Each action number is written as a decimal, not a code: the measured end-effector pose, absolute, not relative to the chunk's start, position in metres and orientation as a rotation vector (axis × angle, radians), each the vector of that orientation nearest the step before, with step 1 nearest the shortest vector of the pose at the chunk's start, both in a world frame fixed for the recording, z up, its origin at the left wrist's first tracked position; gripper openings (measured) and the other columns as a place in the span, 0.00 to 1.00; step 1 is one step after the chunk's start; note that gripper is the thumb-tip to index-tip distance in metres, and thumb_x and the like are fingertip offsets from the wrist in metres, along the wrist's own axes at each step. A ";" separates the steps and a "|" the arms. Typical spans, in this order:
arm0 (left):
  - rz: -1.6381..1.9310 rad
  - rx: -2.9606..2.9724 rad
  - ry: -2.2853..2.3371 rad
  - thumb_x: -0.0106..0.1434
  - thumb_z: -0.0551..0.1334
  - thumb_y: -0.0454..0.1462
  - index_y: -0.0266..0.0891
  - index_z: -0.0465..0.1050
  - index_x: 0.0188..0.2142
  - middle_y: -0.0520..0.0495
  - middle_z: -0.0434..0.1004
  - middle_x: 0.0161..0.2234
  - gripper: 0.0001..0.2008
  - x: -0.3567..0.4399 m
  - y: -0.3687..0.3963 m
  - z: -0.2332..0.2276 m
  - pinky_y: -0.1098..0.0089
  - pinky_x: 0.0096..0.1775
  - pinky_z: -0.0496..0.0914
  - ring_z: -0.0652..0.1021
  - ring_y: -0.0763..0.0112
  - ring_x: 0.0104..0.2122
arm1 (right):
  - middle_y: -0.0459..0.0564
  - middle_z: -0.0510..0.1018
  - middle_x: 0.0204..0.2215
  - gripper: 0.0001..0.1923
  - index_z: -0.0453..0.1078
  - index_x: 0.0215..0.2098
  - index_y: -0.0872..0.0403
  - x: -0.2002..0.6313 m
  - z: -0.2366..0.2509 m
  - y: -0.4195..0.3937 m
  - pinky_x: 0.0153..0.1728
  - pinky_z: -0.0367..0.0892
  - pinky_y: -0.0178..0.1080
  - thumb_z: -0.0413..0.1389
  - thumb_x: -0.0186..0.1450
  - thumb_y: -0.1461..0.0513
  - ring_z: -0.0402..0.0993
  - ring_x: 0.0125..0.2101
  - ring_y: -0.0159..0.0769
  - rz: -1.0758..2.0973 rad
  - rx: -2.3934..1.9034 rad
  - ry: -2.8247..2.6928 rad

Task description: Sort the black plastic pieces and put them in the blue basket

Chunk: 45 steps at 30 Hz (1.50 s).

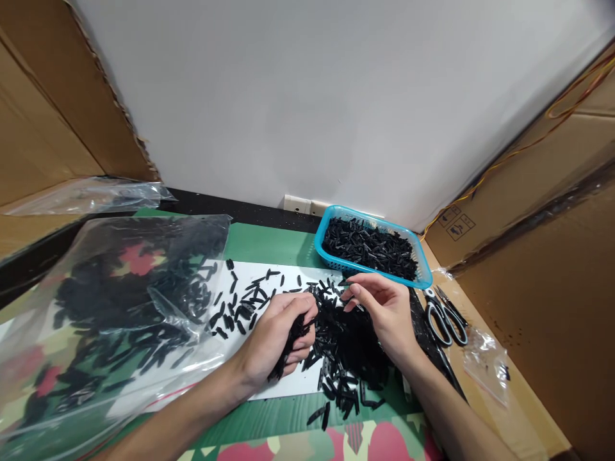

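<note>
One blue basket (423, 276), one pair of scissors (446, 317), two clear bags (120, 301), countless black pieces (350, 339).
</note>
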<state>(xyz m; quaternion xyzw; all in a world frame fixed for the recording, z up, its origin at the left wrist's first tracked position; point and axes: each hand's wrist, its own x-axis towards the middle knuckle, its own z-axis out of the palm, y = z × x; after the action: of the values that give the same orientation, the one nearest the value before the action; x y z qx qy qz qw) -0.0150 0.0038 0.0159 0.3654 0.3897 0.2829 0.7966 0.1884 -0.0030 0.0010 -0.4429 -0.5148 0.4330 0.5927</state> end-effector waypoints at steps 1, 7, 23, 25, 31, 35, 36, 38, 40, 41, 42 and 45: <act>0.605 0.781 0.839 0.68 0.59 0.49 0.43 0.58 0.28 0.59 0.56 0.16 0.18 -0.015 0.004 0.017 0.84 0.13 0.45 0.52 0.81 0.14 | 0.48 0.85 0.29 0.08 0.83 0.40 0.52 0.188 0.001 -0.004 0.30 0.80 0.38 0.68 0.66 0.57 0.81 0.28 0.36 1.012 -1.023 -1.199; 0.599 0.776 0.830 0.68 0.60 0.49 0.43 0.58 0.29 0.59 0.57 0.16 0.18 -0.015 0.003 0.017 0.83 0.12 0.46 0.51 0.81 0.14 | 0.47 0.84 0.27 0.08 0.82 0.38 0.52 0.187 0.003 -0.008 0.27 0.77 0.37 0.70 0.64 0.56 0.79 0.24 0.35 1.047 -1.010 -1.221; 0.650 0.790 0.854 0.69 0.59 0.50 0.43 0.58 0.28 0.60 0.55 0.16 0.19 -0.016 0.005 0.021 0.83 0.13 0.46 0.51 0.81 0.14 | 0.46 0.80 0.26 0.09 0.80 0.35 0.52 0.193 0.002 -0.009 0.32 0.69 0.37 0.66 0.69 0.55 0.73 0.27 0.34 0.957 -1.040 -1.307; 0.642 0.807 0.854 0.70 0.59 0.51 0.44 0.57 0.29 0.60 0.55 0.16 0.19 -0.017 0.005 0.021 0.83 0.13 0.46 0.50 0.81 0.14 | 0.46 0.79 0.27 0.10 0.81 0.34 0.52 0.196 0.001 -0.010 0.33 0.66 0.38 0.64 0.71 0.55 0.71 0.29 0.34 0.889 -1.048 -1.345; 0.314 0.956 0.677 0.70 0.61 0.54 0.43 0.58 0.30 0.60 0.58 0.16 0.22 -0.019 -0.002 0.014 0.81 0.14 0.48 0.54 0.81 0.14 | 0.46 0.77 0.27 0.08 0.82 0.36 0.52 0.195 0.006 -0.017 0.29 0.58 0.38 0.65 0.70 0.56 0.64 0.27 0.33 0.892 -0.998 -1.520; 0.198 1.097 0.644 0.68 0.65 0.53 0.42 0.61 0.33 0.59 0.63 0.18 0.21 -0.021 -0.009 0.010 0.80 0.16 0.54 0.60 0.80 0.16 | 0.49 0.80 0.33 0.06 0.84 0.43 0.51 0.189 0.011 -0.021 0.34 0.65 0.38 0.66 0.70 0.61 0.71 0.32 0.34 1.020 -0.862 -1.747; 0.181 1.116 0.658 0.68 0.65 0.54 0.42 0.61 0.34 0.58 0.63 0.18 0.21 -0.021 -0.009 0.010 0.80 0.17 0.55 0.60 0.80 0.17 | 0.50 0.81 0.36 0.06 0.85 0.43 0.52 0.188 0.012 -0.021 0.36 0.66 0.38 0.66 0.70 0.61 0.73 0.34 0.35 1.059 -0.836 -1.781; 0.159 1.142 0.683 0.67 0.65 0.55 0.42 0.60 0.33 0.59 0.63 0.18 0.22 -0.021 -0.010 0.010 0.79 0.17 0.56 0.61 0.79 0.17 | 0.50 0.80 0.38 0.05 0.85 0.43 0.52 0.188 0.013 -0.021 0.39 0.68 0.38 0.66 0.69 0.62 0.75 0.38 0.36 1.113 -0.820 -1.817; 0.153 1.150 0.696 0.67 0.65 0.55 0.43 0.59 0.33 0.59 0.62 0.18 0.23 -0.021 -0.009 0.009 0.78 0.18 0.55 0.60 0.79 0.17 | 0.49 0.79 0.37 0.03 0.84 0.41 0.53 0.189 0.014 -0.020 0.40 0.69 0.37 0.67 0.69 0.64 0.75 0.38 0.35 1.115 -0.830 -1.827; 0.158 1.151 0.703 0.66 0.65 0.55 0.43 0.58 0.33 0.60 0.62 0.17 0.23 -0.020 -0.009 0.009 0.78 0.18 0.54 0.60 0.80 0.17 | 0.49 0.79 0.37 0.02 0.84 0.40 0.53 0.189 0.014 -0.019 0.41 0.69 0.37 0.66 0.69 0.64 0.75 0.38 0.35 1.110 -0.833 -1.834; 0.165 1.151 0.713 0.66 0.66 0.55 0.43 0.57 0.33 0.60 0.62 0.17 0.23 -0.020 -0.009 0.009 0.78 0.18 0.54 0.60 0.80 0.17 | 0.49 0.78 0.37 0.02 0.83 0.39 0.53 0.189 0.014 -0.019 0.42 0.69 0.37 0.66 0.70 0.65 0.75 0.39 0.34 1.104 -0.834 -1.840; 0.193 1.184 0.777 0.65 0.66 0.54 0.43 0.58 0.33 0.60 0.64 0.18 0.23 -0.018 -0.009 0.009 0.78 0.19 0.54 0.62 0.79 0.17 | 0.48 0.78 0.38 0.04 0.79 0.38 0.54 0.188 0.015 -0.019 0.44 0.68 0.36 0.62 0.72 0.67 0.74 0.40 0.34 1.097 -0.835 -1.865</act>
<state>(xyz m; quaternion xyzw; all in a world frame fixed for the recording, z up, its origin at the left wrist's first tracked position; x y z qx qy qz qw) -0.0183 -0.0085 0.0086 0.5428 0.3563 0.0886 0.7554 0.1877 -0.0193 0.0148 -0.3299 -0.7371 0.4335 0.4000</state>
